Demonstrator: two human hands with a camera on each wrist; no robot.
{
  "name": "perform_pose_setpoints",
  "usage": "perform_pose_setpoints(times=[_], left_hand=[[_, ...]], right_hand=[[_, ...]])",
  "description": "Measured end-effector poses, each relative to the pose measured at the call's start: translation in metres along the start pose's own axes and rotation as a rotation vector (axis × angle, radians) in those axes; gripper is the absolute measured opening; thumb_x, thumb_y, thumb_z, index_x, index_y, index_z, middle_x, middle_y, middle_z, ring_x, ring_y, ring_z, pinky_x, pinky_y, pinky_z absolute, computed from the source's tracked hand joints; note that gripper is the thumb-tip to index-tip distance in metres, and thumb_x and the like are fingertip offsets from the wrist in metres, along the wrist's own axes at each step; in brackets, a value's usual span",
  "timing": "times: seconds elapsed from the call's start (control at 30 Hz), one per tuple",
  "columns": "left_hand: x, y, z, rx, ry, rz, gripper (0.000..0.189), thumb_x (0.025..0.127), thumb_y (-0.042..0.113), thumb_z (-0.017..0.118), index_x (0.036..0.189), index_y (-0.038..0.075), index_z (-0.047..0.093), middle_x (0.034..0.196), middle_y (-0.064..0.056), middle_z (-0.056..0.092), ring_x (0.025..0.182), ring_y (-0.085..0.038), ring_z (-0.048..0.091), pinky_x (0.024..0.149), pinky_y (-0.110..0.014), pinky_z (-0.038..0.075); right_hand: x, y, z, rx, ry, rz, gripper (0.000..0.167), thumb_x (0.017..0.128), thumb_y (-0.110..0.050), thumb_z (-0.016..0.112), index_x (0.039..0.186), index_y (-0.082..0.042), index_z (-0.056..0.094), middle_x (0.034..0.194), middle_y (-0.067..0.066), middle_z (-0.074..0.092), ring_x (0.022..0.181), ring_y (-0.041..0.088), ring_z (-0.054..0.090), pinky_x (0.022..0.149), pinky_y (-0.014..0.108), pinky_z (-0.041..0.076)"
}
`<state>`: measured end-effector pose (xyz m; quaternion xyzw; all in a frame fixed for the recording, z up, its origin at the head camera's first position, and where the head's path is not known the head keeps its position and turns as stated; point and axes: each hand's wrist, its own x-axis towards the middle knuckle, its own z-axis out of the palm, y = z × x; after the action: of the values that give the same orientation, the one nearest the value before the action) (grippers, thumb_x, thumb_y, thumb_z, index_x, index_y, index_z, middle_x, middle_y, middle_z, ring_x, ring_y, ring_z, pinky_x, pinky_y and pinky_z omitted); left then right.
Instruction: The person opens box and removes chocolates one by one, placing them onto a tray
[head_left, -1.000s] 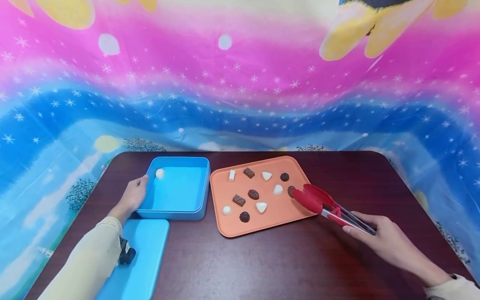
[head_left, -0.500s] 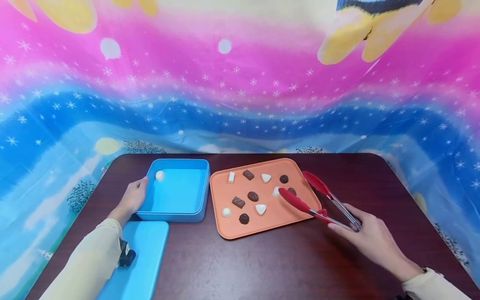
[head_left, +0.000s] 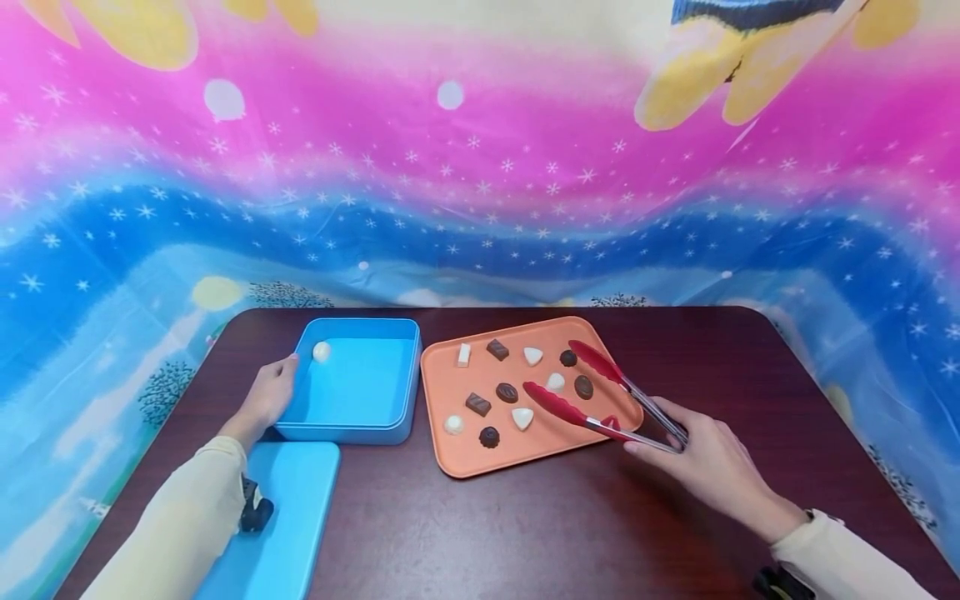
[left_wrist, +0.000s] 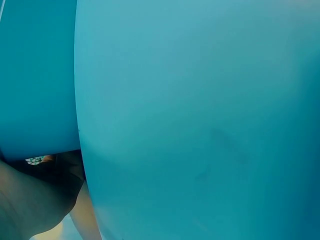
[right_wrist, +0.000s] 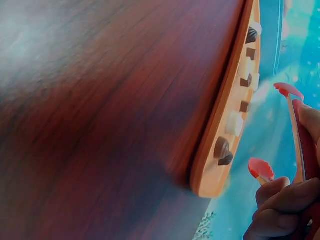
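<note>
My right hand (head_left: 708, 458) grips a pair of metal tongs with red tips (head_left: 555, 404). The tongs' arms are spread above the orange tray (head_left: 525, 450), one tip by a dark round chocolate (head_left: 567, 358), the other left of a white chocolate (head_left: 555, 382). Nothing is between the tips that I can see as held. An oval brown chocolate (head_left: 583, 387) lies close by. With my left hand (head_left: 267, 396) I hold the left wall of a blue box (head_left: 345, 434), thumb at its rim. Inside sits one round white chocolate (head_left: 321, 352). In the right wrist view the tongs (right_wrist: 298, 135) also appear spread.
Several more white and brown chocolates, such as a striped brown one (head_left: 477, 404), lie scattered on the tray. A flat blue lid (head_left: 296, 500) lies in front of the box, under my left forearm. Behind the dark wooden table (head_left: 480, 533) hangs a printed cloth (head_left: 480, 192).
The tongs have spread from nearly closed and moved left over the tray with my right hand. The left hand, box and chocolates look the same.
</note>
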<state>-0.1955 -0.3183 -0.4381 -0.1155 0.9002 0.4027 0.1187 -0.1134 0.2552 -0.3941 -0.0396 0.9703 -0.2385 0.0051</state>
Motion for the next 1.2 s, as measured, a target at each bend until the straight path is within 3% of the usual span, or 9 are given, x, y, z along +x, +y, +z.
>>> perform_pose_setpoints(times=[0.23, 0.5, 1.2], left_hand=[[-0.002, 0.001, 0.0, 0.005, -0.001, 0.003, 0.079, 0.107, 0.053, 0.006, 0.158, -0.007, 0.012, 0.162, -0.037, 0.019, 0.148, -0.057, 0.021, 0.118, -0.071, 0.024], [-0.004, 0.0, -0.001, -0.005, -0.008, -0.007, 0.08, 0.107, 0.054, 0.006, 0.159, -0.006, 0.009, 0.162, -0.037, 0.017, 0.148, -0.058, 0.022, 0.117, -0.073, 0.024], [-0.002, 0.001, 0.002, -0.001, 0.006, -0.002, 0.078, 0.108, 0.053, 0.007, 0.159, -0.005, 0.009, 0.163, -0.035, 0.017, 0.149, -0.057, 0.021, 0.118, -0.072, 0.023]], right_hand=[[0.004, -0.011, 0.002, 0.02, 0.007, -0.025, 0.078, 0.079, -0.064, 0.077, 0.14, -0.018, 0.059, 0.062, -0.004, 0.044, 0.055, 0.009, 0.037, 0.046, 0.026, 0.026], [0.013, -0.027, 0.012, 0.056, -0.033, -0.009, 0.092, 0.076, -0.07, 0.075, 0.145, -0.013, 0.056, 0.057, -0.006, 0.037, 0.05, 0.01, 0.034, 0.045, 0.026, 0.028], [0.036, -0.067, 0.034, 0.128, -0.049, -0.092, 0.084, 0.077, -0.071, 0.074, 0.143, -0.02, 0.059, 0.057, -0.006, 0.041, 0.051, 0.011, 0.04, 0.046, 0.026, 0.033]])
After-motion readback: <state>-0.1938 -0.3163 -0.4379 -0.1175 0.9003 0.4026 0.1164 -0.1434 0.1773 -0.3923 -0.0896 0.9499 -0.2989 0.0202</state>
